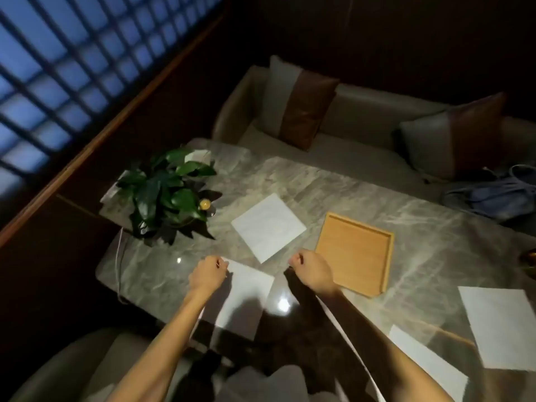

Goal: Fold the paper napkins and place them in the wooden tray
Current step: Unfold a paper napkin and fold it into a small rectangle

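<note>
A white paper napkin [246, 297] lies flat on the marble table [333, 184] in front of me. My left hand [207, 274] pinches its far left corner. My right hand [311, 271] is curled into a fist just right of the napkin's far right corner, and nothing shows in it. The square wooden tray [359, 224] sits just beyond and to the right of that hand, with nothing in it. A second napkin [268, 227] lies unfolded farther back, left of the tray. Two more napkins [501, 329] [426, 364] lie at the near right.
A potted plant [168, 195] stands at the table's far left corner. A beige sofa [362, 111] with two cushions runs behind the table, with a blue bag [499, 195] on its right end. A thin white strap [348, 343] hangs by my right forearm.
</note>
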